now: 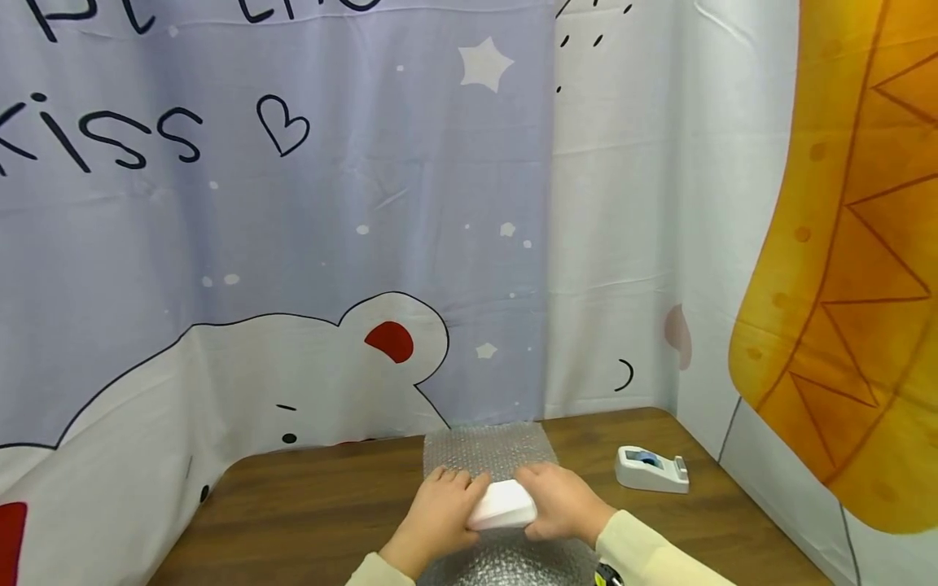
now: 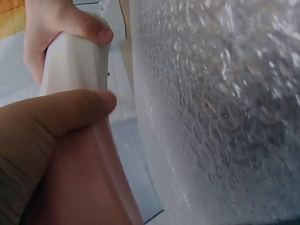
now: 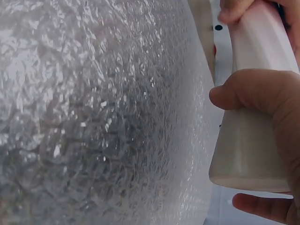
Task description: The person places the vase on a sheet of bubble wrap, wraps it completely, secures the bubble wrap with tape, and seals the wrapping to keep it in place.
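Observation:
Both hands hold one smooth white vase-like object (image 1: pixel 502 506) level over a sheet of bubble wrap (image 1: pixel 487 448). My left hand (image 1: pixel 440 514) grips its left end, with the thumb (image 2: pixel 89 105) laid along the near side. At the other end my right hand (image 1: pixel 560 498) wraps round it, thumb (image 3: pixel 243 91) across its face. In the right wrist view the object (image 3: pixel 246 154) flares toward a flat end. Much of its surface is covered by the fingers, and its exact kind cannot be told.
The bubble wrap runs over a brown wooden table (image 1: pixel 308 496) from the near edge to the back. On the right stands a white tape dispenser (image 1: pixel 652 472) with a blue roll. Printed curtains (image 1: pixel 293 244) hang behind and beside the table.

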The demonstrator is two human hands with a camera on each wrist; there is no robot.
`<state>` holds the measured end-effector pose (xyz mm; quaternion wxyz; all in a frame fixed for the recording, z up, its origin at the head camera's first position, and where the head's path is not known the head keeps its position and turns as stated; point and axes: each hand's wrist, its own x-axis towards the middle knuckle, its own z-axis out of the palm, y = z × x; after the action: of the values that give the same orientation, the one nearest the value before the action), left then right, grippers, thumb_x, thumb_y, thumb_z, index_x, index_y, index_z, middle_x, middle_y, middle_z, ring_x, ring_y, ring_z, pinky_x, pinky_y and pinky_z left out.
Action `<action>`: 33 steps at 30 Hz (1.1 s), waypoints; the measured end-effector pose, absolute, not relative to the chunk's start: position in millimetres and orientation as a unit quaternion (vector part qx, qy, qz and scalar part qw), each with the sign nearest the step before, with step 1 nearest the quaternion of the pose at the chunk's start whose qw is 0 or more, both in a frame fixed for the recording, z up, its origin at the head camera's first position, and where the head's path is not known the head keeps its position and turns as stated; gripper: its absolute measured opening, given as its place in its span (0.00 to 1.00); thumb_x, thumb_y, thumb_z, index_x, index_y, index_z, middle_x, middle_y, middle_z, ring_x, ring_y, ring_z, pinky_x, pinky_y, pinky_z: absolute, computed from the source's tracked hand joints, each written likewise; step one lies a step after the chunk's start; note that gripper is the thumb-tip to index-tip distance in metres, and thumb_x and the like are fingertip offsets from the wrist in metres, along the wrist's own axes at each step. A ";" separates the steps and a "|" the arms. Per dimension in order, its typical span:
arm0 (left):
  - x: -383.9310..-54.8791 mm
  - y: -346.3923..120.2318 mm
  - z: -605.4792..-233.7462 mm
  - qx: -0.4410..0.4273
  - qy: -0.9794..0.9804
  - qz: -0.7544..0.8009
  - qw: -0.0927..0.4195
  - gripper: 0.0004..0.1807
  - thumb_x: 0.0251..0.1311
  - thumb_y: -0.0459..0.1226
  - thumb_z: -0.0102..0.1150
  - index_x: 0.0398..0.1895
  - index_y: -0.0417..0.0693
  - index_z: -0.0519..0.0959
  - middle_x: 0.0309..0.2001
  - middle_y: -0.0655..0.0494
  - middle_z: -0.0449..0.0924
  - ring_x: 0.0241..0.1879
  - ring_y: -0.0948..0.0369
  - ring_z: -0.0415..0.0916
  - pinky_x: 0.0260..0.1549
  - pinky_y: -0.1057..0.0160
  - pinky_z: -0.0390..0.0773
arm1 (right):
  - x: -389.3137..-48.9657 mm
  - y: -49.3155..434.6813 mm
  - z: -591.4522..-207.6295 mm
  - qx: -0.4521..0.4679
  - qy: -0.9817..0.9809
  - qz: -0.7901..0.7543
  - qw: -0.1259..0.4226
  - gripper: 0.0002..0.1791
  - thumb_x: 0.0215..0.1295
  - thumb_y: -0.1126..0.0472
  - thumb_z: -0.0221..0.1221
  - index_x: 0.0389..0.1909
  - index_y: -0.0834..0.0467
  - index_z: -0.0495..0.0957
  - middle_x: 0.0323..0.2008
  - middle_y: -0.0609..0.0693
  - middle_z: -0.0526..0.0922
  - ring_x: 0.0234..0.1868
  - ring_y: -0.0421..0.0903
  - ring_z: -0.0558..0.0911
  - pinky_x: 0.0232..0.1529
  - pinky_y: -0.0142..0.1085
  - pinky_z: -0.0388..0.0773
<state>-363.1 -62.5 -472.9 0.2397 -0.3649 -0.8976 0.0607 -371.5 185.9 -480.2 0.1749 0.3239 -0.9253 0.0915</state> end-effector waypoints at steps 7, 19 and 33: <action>-370.1 -60.0 -472.9 -0.361 -0.892 0.045 0.267 0.34 0.35 0.53 0.78 0.50 0.58 0.78 0.34 0.62 0.79 0.31 0.62 0.78 0.26 0.62 0.77 | -368.7 186.2 -480.1 0.324 -0.920 0.110 0.191 0.40 0.36 0.45 0.78 0.56 0.52 0.77 0.45 0.43 0.81 0.42 0.40 0.77 0.38 0.36 0.78; -378.0 -72.8 -469.8 -0.357 -0.891 -0.005 0.280 0.32 0.35 0.49 0.76 0.50 0.56 0.81 0.35 0.62 0.82 0.32 0.62 0.80 0.28 0.61 0.79 | -373.5 205.9 -485.1 0.227 -0.929 0.266 0.118 0.62 0.45 0.38 0.76 0.76 0.61 0.57 0.66 0.60 0.73 0.59 0.57 0.78 0.52 0.54 0.78; -379.1 -77.1 -467.9 -0.365 -0.892 -0.007 0.267 0.32 0.39 0.53 0.75 0.52 0.58 0.81 0.36 0.63 0.80 0.34 0.62 0.79 0.30 0.61 0.79 | -380.2 227.9 -522.0 0.285 -0.925 0.251 -0.025 0.51 0.43 0.38 0.77 0.70 0.54 0.71 0.70 0.56 0.69 0.69 0.59 0.70 0.65 0.55 0.69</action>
<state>-379.1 -77.1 -467.9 0.2671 -0.3652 -0.8918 -0.0072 -380.2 227.9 -522.0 -0.0250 0.2846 -0.9248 0.2510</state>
